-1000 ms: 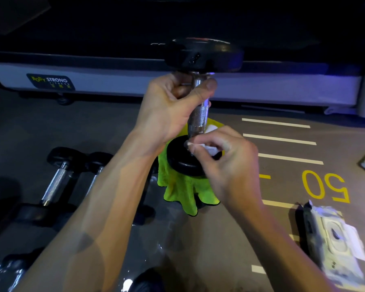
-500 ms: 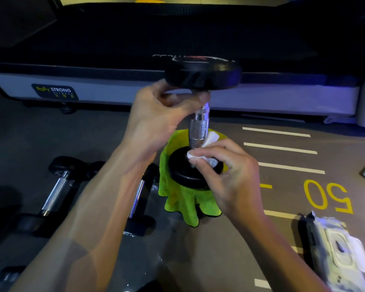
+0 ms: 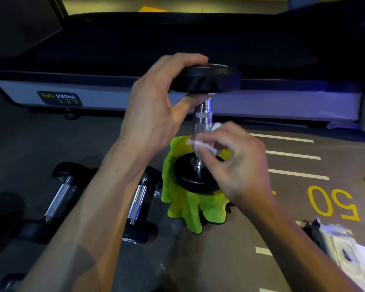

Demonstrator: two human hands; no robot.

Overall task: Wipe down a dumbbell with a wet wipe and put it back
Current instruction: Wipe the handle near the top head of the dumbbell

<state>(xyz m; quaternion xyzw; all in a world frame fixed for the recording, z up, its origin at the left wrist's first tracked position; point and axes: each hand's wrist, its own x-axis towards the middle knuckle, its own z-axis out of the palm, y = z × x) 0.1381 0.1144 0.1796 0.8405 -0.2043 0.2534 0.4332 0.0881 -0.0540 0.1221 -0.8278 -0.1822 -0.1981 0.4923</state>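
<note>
stage: mid-wipe; dumbbell stands on end, lower head on green cloth on the floor, not yet put back
done: cannot tell which surfaces are already clean; wipe is out of the pack and on the metal
left: likely rest of handle and heads, then return beside the other dumbbells lying to the left
left hand: grip wrapped on the top head's edge, fingers over it, thumb under, steadying the weight upright
right hand: grip narrow, fingertips pinching wet wipe against the lower handle, just above the bottom head
wipe pack: on floor at right, near the yellow 50, flap open
</note>
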